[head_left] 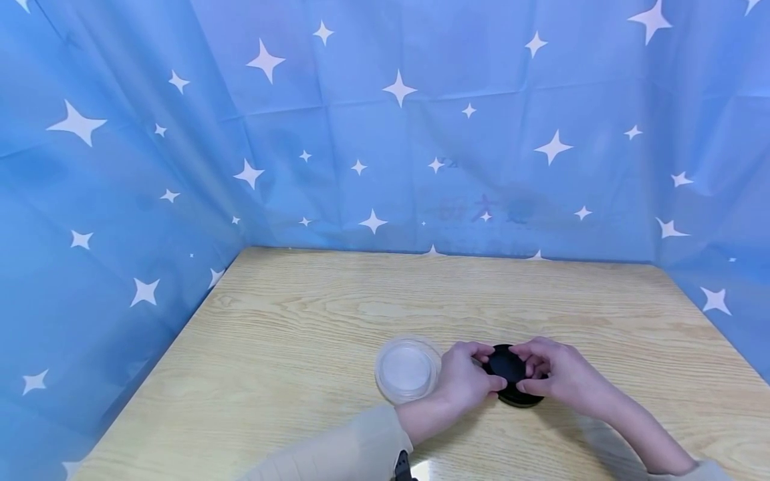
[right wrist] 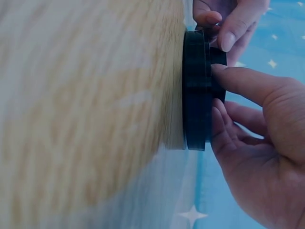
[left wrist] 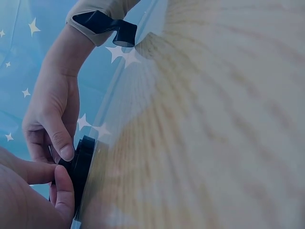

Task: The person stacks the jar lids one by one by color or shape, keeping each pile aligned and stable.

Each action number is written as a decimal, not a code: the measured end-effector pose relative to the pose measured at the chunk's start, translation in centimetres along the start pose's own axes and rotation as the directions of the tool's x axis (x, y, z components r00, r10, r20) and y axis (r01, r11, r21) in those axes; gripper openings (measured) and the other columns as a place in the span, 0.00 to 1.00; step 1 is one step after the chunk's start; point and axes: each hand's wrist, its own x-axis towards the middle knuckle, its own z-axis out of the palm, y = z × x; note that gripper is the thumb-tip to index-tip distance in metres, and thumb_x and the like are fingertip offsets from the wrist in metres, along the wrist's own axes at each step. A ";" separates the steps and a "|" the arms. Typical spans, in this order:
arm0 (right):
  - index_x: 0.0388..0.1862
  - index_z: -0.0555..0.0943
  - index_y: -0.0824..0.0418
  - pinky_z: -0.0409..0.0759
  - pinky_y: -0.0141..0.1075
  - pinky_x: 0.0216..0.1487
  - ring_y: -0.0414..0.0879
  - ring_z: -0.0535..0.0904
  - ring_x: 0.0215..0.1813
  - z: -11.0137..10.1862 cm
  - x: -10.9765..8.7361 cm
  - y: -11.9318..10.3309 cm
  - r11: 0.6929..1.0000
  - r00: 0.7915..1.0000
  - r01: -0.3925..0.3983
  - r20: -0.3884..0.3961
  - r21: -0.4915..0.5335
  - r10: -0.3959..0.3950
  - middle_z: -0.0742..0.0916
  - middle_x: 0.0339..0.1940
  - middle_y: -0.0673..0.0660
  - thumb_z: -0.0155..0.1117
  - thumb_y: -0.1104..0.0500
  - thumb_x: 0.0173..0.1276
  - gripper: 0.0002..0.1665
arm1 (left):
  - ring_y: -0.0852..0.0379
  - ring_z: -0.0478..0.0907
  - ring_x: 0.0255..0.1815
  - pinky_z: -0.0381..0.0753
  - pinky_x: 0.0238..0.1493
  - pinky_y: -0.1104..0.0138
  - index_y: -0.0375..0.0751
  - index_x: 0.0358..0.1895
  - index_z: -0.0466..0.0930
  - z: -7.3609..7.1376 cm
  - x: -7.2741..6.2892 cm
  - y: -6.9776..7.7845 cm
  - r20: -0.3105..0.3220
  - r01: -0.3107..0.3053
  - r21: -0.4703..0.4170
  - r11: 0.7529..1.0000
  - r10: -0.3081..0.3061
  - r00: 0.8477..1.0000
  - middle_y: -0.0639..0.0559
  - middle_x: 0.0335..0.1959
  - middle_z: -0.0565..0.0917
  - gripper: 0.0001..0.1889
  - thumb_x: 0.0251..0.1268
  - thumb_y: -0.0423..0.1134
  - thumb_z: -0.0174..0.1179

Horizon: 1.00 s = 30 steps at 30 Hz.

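A small black disc (head_left: 504,363) sits over a wider, flat black round piece (head_left: 521,399) on the table. In the right wrist view the wide black piece (right wrist: 194,90) lies against the tabletop, the smaller black disc (right wrist: 218,56) raised on it. My left hand (head_left: 460,379) pinches the small disc from the left, thumb at the near edge. From the right, my right hand (head_left: 562,374) grips the same disc between thumb and fingers. Close beside my left wrist lies a clear round plastic container or lid (head_left: 404,367).
The pieces lie on a wood-grain table (head_left: 289,321), toward its near right part. A blue curtain (head_left: 361,133) with white stars hangs behind the table and along both sides.
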 end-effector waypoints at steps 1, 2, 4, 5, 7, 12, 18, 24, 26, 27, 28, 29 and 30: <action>0.56 0.82 0.71 0.80 0.32 0.33 0.35 0.78 0.34 0.0 0.0 0.0 1.000 1.000 0.002 0.000 -0.005 -0.002 0.81 0.36 0.51 0.81 0.64 0.56 0.29 | 0.65 0.78 0.21 0.83 0.23 0.72 0.38 0.47 0.86 0.0 0.0 0.0 0.000 0.001 -0.002 1.000 -0.001 1.000 0.59 0.34 0.78 0.23 0.44 0.19 0.75; 0.55 0.82 0.71 0.80 0.32 0.33 0.35 0.78 0.34 0.0 0.0 0.0 1.000 1.000 0.005 -0.002 -0.012 -0.005 0.81 0.35 0.50 0.82 0.64 0.56 0.29 | 0.66 0.77 0.23 0.82 0.25 0.72 0.39 0.47 0.86 0.0 0.0 0.0 -0.003 -0.003 0.010 1.000 0.003 1.000 0.59 0.34 0.78 0.23 0.44 0.20 0.76; 0.54 0.82 0.70 0.80 0.32 0.32 0.35 0.78 0.33 -0.1 -0.1 0.0 1.000 1.000 0.013 -0.004 -0.024 -0.013 0.81 0.35 0.50 0.82 0.64 0.55 0.29 | 0.67 0.76 0.25 0.82 0.27 0.73 0.40 0.45 0.87 0.0 0.1 -0.1 -0.006 -0.009 0.028 1.000 0.009 1.000 0.60 0.33 0.78 0.23 0.43 0.21 0.77; 0.54 0.82 0.70 0.80 0.32 0.32 0.35 0.78 0.33 -0.1 -0.1 0.0 1.000 1.000 0.015 -0.003 -0.027 -0.015 0.81 0.35 0.50 0.82 0.64 0.55 0.28 | 0.68 0.76 0.27 0.82 0.28 0.73 0.40 0.45 0.87 0.1 0.1 -0.1 -0.007 -0.012 0.039 0.999 0.012 1.000 0.60 0.32 0.78 0.22 0.42 0.21 0.78; 0.53 0.83 0.69 0.80 0.32 0.32 0.35 0.78 0.33 -0.1 -0.2 0.0 0.999 1.000 0.021 -0.003 -0.040 -0.021 0.81 0.35 0.49 0.83 0.63 0.54 0.28 | 0.68 0.74 0.29 0.79 0.32 0.74 0.42 0.44 0.87 0.1 0.2 -0.2 -0.012 -0.020 0.071 0.997 0.021 1.000 0.61 0.32 0.78 0.22 0.41 0.23 0.79; 0.53 0.83 0.69 0.80 0.32 0.32 0.34 0.77 0.33 0.0 -0.1 0.0 0.996 0.999 0.039 -0.008 -0.075 -0.040 0.80 0.34 0.47 0.83 0.63 0.53 0.28 | 0.68 0.73 0.33 0.78 0.36 0.75 0.42 0.42 0.87 0.1 0.3 -0.3 -0.010 -0.018 0.081 0.997 0.019 1.000 0.61 0.31 0.77 0.22 0.40 0.23 0.80; 0.51 0.84 0.67 0.78 0.32 0.32 0.35 0.76 0.33 0.0 0.0 -0.1 0.992 0.998 0.054 -0.019 -0.116 -0.057 0.79 0.33 0.46 0.84 0.63 0.52 0.28 | 0.68 0.72 0.34 0.79 0.33 0.75 0.41 0.44 0.87 0.0 0.2 -0.3 -0.016 -0.029 0.103 0.994 0.031 0.999 0.60 0.31 0.77 0.23 0.39 0.23 0.80; 0.52 0.84 0.68 0.78 0.32 0.33 0.35 0.75 0.34 -0.3 0.2 -0.4 0.991 0.999 0.033 -0.003 -0.129 -0.033 0.80 0.34 0.46 0.84 0.62 0.52 0.28 | 0.67 0.73 0.31 0.80 0.29 0.74 0.40 0.45 0.86 0.1 0.3 -0.3 -0.014 -0.008 0.074 0.997 0.009 1.000 0.58 0.33 0.75 0.23 0.41 0.21 0.78; 0.52 0.84 0.69 0.78 0.32 0.33 0.35 0.75 0.34 -0.4 0.3 -0.5 0.991 1.000 0.023 0.008 -0.136 -0.022 0.81 0.35 0.47 0.83 0.61 0.52 0.28 | 0.66 0.74 0.30 0.80 0.29 0.74 0.40 0.45 0.86 0.1 0.3 -0.3 -0.016 -0.002 0.067 0.998 0.003 1.000 0.58 0.34 0.75 0.23 0.41 0.21 0.78; 0.52 0.84 0.69 0.78 0.32 0.34 0.35 0.75 0.34 -0.5 0.3 -0.5 0.990 1.000 0.019 0.015 -0.138 -0.017 0.81 0.36 0.47 0.83 0.61 0.52 0.28 | 0.66 0.74 0.29 0.80 0.28 0.74 0.40 0.45 0.86 0.1 0.3 -0.3 -0.016 -0.003 0.066 0.998 0.004 1.000 0.57 0.34 0.75 0.23 0.41 0.21 0.78; 0.52 0.84 0.69 0.78 0.32 0.34 0.35 0.75 0.35 -0.5 0.3 -0.5 0.990 1.000 0.015 0.021 -0.143 -0.012 0.82 0.36 0.47 0.83 0.61 0.52 0.28 | 0.66 0.74 0.30 0.80 0.30 0.74 0.40 0.45 0.87 0.1 0.3 -0.3 -0.019 -0.006 0.074 0.997 0.007 1.000 0.58 0.33 0.75 0.23 0.41 0.21 0.78; 0.51 0.84 0.69 0.78 0.32 0.34 0.34 0.75 0.35 -0.6 0.3 -0.5 0.989 1.000 0.012 0.025 -0.147 -0.008 0.82 0.37 0.47 0.83 0.61 0.52 0.28 | 0.67 0.73 0.30 0.79 0.32 0.74 0.41 0.45 0.87 0.1 0.3 -0.3 -0.022 -0.009 0.082 0.997 0.011 1.000 0.58 0.33 0.75 0.23 0.41 0.22 0.78; 0.51 0.84 0.69 0.78 0.32 0.34 0.34 0.75 0.35 -0.6 0.2 -0.4 0.988 1.000 0.013 0.025 -0.152 -0.009 0.82 0.37 0.47 0.83 0.61 0.52 0.28 | 0.67 0.73 0.30 0.78 0.33 0.74 0.41 0.45 0.87 0.1 0.3 -0.3 -0.028 -0.011 0.084 0.996 0.014 1.000 0.58 0.33 0.75 0.23 0.41 0.22 0.79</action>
